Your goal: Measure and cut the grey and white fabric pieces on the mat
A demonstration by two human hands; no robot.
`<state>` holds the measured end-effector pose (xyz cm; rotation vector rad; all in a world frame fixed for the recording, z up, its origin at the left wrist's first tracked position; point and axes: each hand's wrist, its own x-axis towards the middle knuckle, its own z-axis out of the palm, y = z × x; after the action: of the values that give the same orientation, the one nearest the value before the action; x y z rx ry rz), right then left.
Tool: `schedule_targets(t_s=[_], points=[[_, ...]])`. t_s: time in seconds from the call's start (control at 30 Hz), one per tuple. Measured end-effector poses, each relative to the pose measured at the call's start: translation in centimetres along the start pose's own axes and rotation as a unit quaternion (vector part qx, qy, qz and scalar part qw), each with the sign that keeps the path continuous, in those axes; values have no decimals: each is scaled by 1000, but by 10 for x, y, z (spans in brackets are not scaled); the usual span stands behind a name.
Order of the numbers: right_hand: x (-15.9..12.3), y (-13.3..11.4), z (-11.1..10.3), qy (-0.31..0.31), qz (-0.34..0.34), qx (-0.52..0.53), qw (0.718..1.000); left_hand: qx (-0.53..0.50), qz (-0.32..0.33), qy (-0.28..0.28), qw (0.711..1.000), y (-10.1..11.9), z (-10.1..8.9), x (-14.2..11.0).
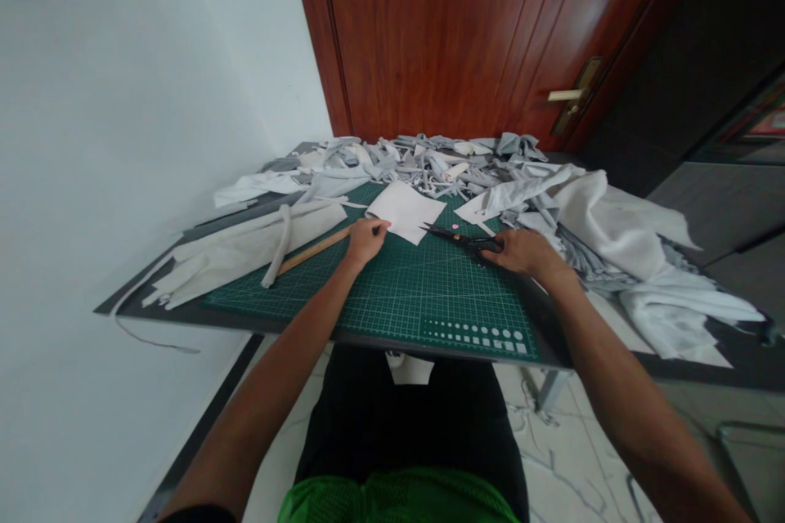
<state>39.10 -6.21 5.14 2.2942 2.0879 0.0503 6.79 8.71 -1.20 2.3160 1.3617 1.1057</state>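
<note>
My left hand (366,240) pinches the near left edge of a white piece of fabric (408,208), a rough square lying on the green cutting mat (392,286). In my right hand (520,251) is a pair of black scissors (459,238), my fingers wrapped round its handles. The blades point left, their tips at the right side of the fabric; whether they touch it I cannot tell. Just beyond the scissors lies a small pink dot (455,226). A wooden ruler (312,251) runs along the mat beside my left hand.
Long white fabric strips (245,253) lie at the left of the table. Many grey and white scraps (423,157) heap along the back, against the wooden door (441,33). Larger crumpled cloth (613,221) is piled on the right. Thin offcuts (564,474) litter the floor.
</note>
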Motion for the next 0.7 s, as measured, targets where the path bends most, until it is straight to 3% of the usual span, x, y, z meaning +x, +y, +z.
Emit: schedule_targets(t_s=[0.47,0.7], points=[[0,1,-1,4,-11,-8,1000,5,-4,-7,1000,-1,0,0],[0,3,0,43,-28,-28,998,-1,-15,-4,1000,2,-2,-1]])
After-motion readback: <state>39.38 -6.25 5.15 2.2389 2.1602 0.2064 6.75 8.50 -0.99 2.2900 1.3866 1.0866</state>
